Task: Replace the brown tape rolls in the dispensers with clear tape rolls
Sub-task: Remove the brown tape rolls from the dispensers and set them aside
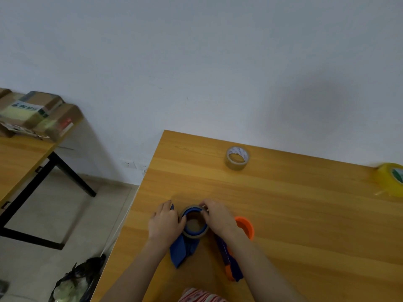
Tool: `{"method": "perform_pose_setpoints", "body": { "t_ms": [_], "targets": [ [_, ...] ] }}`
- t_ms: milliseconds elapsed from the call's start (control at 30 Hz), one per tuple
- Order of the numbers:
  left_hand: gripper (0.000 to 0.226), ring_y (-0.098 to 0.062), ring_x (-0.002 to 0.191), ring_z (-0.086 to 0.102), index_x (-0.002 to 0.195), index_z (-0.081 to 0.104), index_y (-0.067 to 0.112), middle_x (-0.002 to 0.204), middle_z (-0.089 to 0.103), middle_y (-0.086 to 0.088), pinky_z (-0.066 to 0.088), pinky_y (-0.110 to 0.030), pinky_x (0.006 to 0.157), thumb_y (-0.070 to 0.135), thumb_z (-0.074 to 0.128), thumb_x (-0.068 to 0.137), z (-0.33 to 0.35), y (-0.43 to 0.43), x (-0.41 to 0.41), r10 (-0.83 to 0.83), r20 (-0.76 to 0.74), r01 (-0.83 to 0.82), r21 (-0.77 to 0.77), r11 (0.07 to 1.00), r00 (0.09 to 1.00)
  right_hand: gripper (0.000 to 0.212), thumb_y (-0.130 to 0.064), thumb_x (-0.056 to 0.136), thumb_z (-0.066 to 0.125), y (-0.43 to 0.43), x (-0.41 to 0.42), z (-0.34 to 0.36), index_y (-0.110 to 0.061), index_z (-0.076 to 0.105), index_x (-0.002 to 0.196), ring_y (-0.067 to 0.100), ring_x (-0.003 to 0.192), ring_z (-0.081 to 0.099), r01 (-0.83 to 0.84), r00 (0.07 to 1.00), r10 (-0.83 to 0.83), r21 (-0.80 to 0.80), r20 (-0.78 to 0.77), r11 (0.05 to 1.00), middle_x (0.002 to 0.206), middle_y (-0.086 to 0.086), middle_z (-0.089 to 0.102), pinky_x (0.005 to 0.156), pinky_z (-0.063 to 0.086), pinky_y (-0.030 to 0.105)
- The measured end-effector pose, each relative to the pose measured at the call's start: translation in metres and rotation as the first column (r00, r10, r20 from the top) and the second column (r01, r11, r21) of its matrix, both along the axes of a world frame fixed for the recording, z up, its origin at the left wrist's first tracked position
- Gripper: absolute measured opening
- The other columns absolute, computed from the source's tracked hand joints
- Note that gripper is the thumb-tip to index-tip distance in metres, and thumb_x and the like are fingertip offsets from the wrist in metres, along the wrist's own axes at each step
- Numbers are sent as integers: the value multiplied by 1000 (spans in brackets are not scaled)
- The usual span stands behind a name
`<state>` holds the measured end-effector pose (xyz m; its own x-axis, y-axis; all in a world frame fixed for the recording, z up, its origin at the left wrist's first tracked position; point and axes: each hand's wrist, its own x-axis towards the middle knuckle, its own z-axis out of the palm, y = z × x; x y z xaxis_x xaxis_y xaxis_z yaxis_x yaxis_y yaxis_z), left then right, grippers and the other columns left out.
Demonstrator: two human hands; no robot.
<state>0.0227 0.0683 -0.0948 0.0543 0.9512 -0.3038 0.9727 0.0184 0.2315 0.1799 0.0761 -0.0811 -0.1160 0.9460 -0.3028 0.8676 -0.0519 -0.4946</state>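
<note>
Left hand (165, 223) and right hand (218, 219) grip blue dispenser (193, 209), handle (181, 251) pointing nearward.

Near edge, centre: my left hand (164, 223) and right hand (218, 216) close from both sides on the blue plastic tape dispenser (177, 251) and the mounted brown tape roll (195, 234); nothing passes between them.
Beside my right forearm: an orange-and-blue plastic tape dispenser (245, 227) blocks a sideways sweep.
Far side: a loose brownish tape roll (237, 158) lies flat near the wall, well apart from my hands.
Right edge: a yellow-tinted clear tape roll (390, 179), partly out of frame.
Light wooden table (294, 210): bare wood between these gives passage from the right.
Left: the table edge drops just beside my left hand.
</note>
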Motion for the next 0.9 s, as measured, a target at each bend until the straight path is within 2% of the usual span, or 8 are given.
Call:
{"method": "perform_pose_setpoints", "body": {
  "t_ms": [200, 267, 367, 433, 500, 600, 767, 900],
  "targets": [
    [30, -17, 137, 31, 71, 56, 14, 146, 39, -6, 37, -34, 108, 37, 51, 90, 4, 1, 1, -28, 89, 23, 54, 998, 996, 26, -18, 95, 46, 0, 4, 4, -15, 58, 118, 19, 99, 62, -10, 1000, 10, 33, 1, 999, 113, 6, 65, 84, 55, 33],
    [29, -17, 135, 35, 76, 60, 10, 144, 42, -6, 41, -33, 104, 35, 52, 89, 5, 0, 0, -30, 109, 18, 105, 994, 994, 25, -20, 95, 46, 0, 5, 5, -15, 60, 116, 18, 93, 63, -4, 1000, 5, 53, -21, 999, 110, 6, 66, 80, 56, 32],
    [28, -17, 129, 42, 68, 54, 11, 137, 50, -7, 48, -32, 94, 30, 52, 89, 10, 0, 1, -14, 183, -23, 199, 980, 983, 26, -23, 95, 46, 4, 7, 7, -16, 61, 116, 17, 92, 63, 12, 999, -9, 67, -53, 998, 108, 4, 67, 80, 56, 32],
    [31, -19, 117, 54, 61, 46, 14, 124, 59, -8, 53, -34, 80, 27, 55, 87, 13, 3, 1, -3, 264, -58, 225, 973, 965, 27, -25, 94, 46, 7, 9, 9, -17, 62, 115, 15, 92, 63, 30, 997, -24, 81, -80, 996, 107, 2, 68, 80, 56, 33],
    [35, -24, 84, 65, 57, 42, 14, 93, 68, -11, 51, -35, 58, 26, 56, 86, 15, 8, 0, 13, 353, -89, 202, 975, 936, 27, -25, 94, 47, 10, 10, 13, -17, 63, 114, 14, 92, 63, 55, 991, -40, 113, -126, 992, 106, 1, 68, 80, 55, 31],
    [30, -27, 50, 57, 62, 49, 10, 57, 61, -14, 37, -32, 42, 28, 56, 85, 22, 18, -2, 47, 386, -140, 215, 966, 921, 25, -24, 94, 50, 16, 11, 22, -18, 63, 114, 11, 94, 61, 106, 973, -61, 192, -224, 976, 106, -1, 67, 81, 54, 26],
    [27, -22, 47, 57, 67, 51, 14, 55, 63, -6, 46, -39, 43, 32, 54, 87, 35, 36, 1, 52, 397, -163, 251, 954, 916, 30, -24, 92, 54, 30, 13, 36, -16, 61, 120, 8, 97, 60, 192, 950, -123, 227, -288, 955, 110, -3, 65, 79, 45, 16],
    [30, -30, 46, 52, 65, 50, 5, 55, 56, -18, 29, -31, 41, 25, 55, 87, 35, 56, 10, 34, 429, -168, 278, 946, 903, 25, -26, 92, 53, 44, 21, 32, -15, 62, 112, 12, 90, 59, 197, 961, -164, 138, -222, 971, 106, 0, 66, 72, 42, 19]
  ]
}}
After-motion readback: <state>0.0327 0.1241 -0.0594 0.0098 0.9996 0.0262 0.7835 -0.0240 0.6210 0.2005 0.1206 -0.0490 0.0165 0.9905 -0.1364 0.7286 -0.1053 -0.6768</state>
